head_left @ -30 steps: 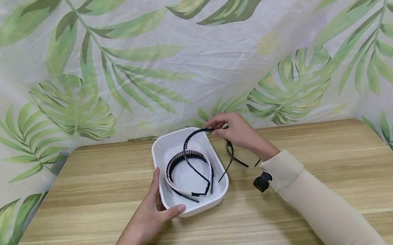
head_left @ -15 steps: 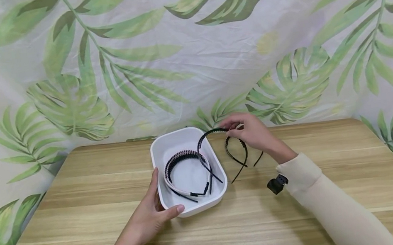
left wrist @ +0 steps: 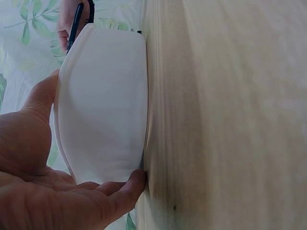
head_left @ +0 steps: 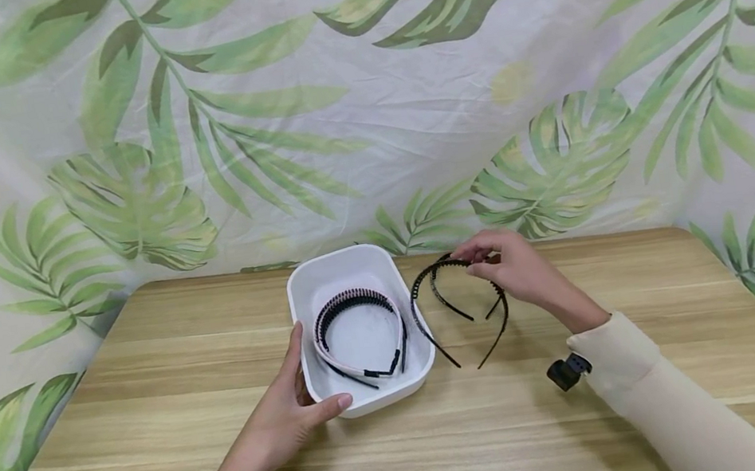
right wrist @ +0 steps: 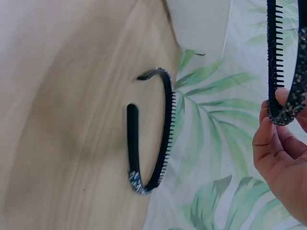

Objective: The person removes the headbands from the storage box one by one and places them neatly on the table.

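From where I stood, the leaf-printed cloth [head_left: 408,143] hung beyond the fingers of both hands, soft and faintly creased; beneath them spread the wooden table [head_left: 162,459], its pale grain in long streaks; on it, in the left fingers' grasp, sat the white tray [head_left: 373,408], smooth-walled and round-cornered. The left hand [head_left: 290,417] gripped the near left corner, thumb at the near rim, one finger along the left side, the two spread well apart; the right hand [head_left: 511,269] pinched the glittered headband [right wrist: 300,76] at its curve, thumb against fingertips, just right of the tray; I couldn't tell whether its ends touched the tabletop.

I judged the step in hand to be placing this headband beside the tray; the next move seemed to call for a level lowering and a gentle release, clear of the second headband [right wrist: 169,124], which rested on the table near the right fingers yet apart from them.

Inside the tray, to the right of the left fingers, a pale headband [head_left: 325,351] lay with a black toothed headband [head_left: 357,298], closely overlapping; the glittered one was a narrow, open loop, dark and speckled outside; small comb teeth lined its inner edge.
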The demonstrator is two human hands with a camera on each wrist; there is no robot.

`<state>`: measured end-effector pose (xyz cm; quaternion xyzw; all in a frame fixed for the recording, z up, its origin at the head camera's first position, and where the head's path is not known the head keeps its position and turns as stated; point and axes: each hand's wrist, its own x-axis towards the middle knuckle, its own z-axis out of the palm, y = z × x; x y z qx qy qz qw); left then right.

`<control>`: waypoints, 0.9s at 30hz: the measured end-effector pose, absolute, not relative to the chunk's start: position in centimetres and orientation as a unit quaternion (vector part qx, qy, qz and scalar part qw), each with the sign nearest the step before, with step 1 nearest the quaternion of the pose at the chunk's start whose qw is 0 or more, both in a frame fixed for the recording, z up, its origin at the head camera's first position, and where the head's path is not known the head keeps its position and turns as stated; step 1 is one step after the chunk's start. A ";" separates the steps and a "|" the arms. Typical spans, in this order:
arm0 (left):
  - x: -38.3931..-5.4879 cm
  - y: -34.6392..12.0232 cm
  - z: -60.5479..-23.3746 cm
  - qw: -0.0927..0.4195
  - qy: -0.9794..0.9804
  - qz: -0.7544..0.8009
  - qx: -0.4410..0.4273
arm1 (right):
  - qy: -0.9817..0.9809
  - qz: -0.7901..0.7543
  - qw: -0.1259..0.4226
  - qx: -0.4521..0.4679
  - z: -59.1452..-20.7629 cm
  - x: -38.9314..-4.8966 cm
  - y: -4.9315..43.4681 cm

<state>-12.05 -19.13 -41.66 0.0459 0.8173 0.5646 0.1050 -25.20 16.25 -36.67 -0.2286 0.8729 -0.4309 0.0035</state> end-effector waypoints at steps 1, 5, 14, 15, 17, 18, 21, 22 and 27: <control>-12.0 -19.1 -41.6 0.105 0.818 0.564 0.048 | 0.875 -0.428 0.003 -0.228 -36.8 -25.1 16.5; -12.1 -19.1 -41.7 0.105 0.817 0.565 0.044 | 0.880 -0.416 0.001 -0.230 -37.0 -24.5 17.5; -11.9 -19.1 -41.7 0.107 0.818 0.564 0.040 | 0.884 -0.407 0.011 -0.228 -37.8 -23.5 19.2; -11.9 -19.1 -41.6 0.107 0.818 0.564 0.041 | 0.886 -0.404 0.012 -0.227 -37.9 -23.4 19.3; -11.9 -19.1 -41.6 0.107 0.819 0.563 0.042 | 0.888 -0.400 0.015 -0.226 -38.1 -23.3 19.5; -11.9 -19.1 -41.6 0.107 0.818 0.563 0.041 | 0.889 -0.398 0.016 -0.226 -38.2 -23.3 19.5; -12.0 -19.1 -41.7 0.106 0.818 0.564 0.039 | 0.892 -0.393 0.022 -0.223 -38.5 -23.1 19.7; -12.0 -19.1 -41.7 0.106 0.818 0.564 0.038 | 0.892 -0.392 0.025 -0.222 -38.6 -23.1 19.8; -12.1 -19.1 -41.7 0.106 0.817 0.565 0.038 | 0.896 -0.379 0.028 -0.228 -39.2 -22.9 20.0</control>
